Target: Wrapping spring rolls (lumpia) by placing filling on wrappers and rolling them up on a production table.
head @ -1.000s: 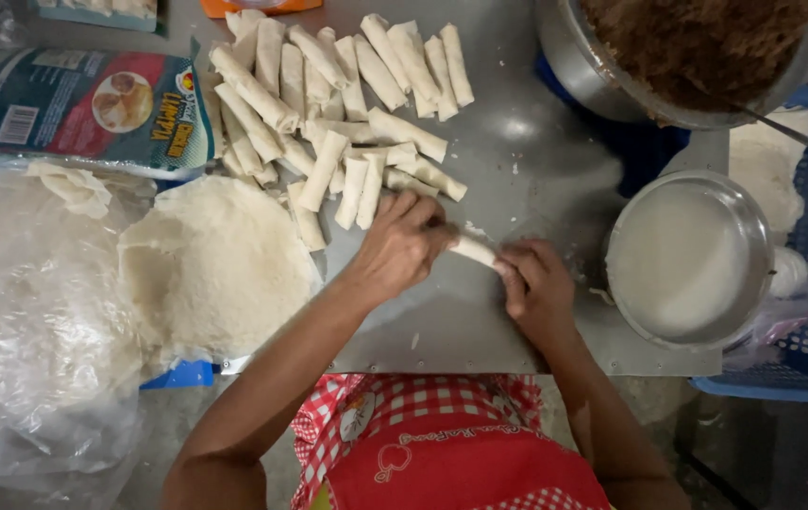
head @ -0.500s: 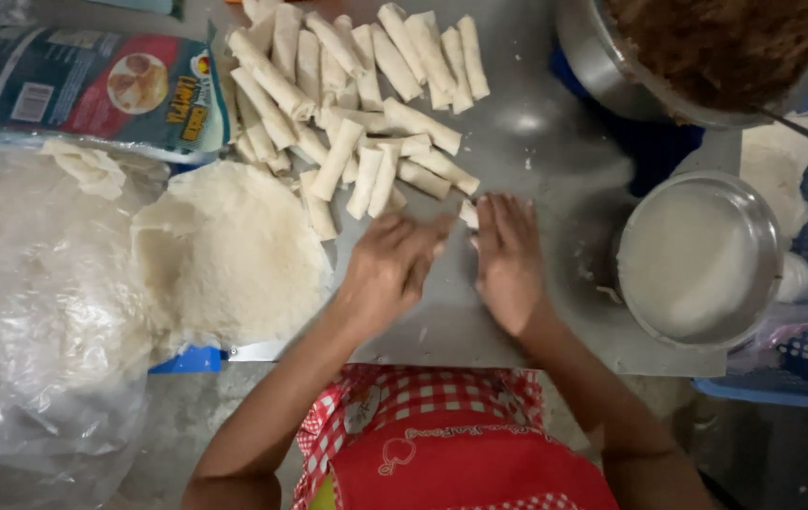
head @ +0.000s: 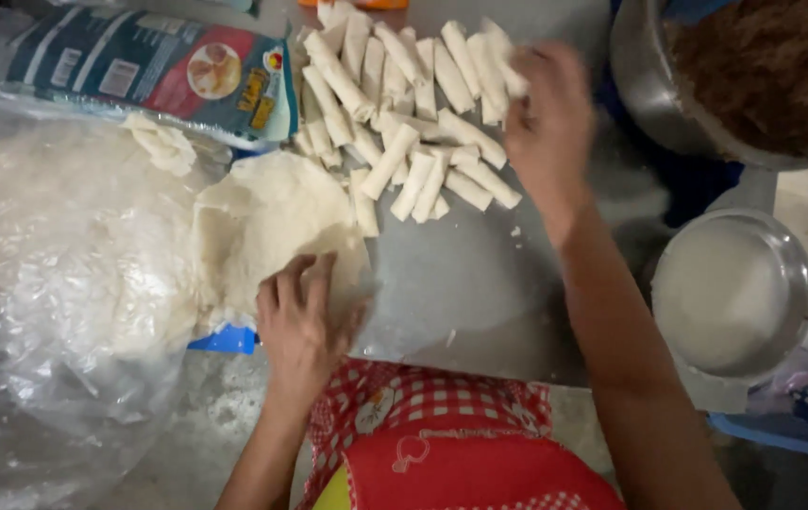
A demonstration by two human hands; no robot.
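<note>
A stack of thin, pale wrapper sheets (head: 267,222) is seen on the grey worktop (head: 479,283), where its near edge is pressed by the flat, open left hand (head: 302,316). The sheets are judged light, limp and easily torn, best lifted singly at a free edge. A stiffer finished roll (head: 510,68) is pinched in the right hand (head: 547,118) over the pile of rolls (head: 404,113).

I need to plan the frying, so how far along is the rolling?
Done: a big pile of finished rolls lies at the far side of the metal surface. In hand: the right hand is at that pile with a roll, while the left hand rests on the wrapper stack. Left: many wrappers, and the filling bowl looks well stocked.
</note>
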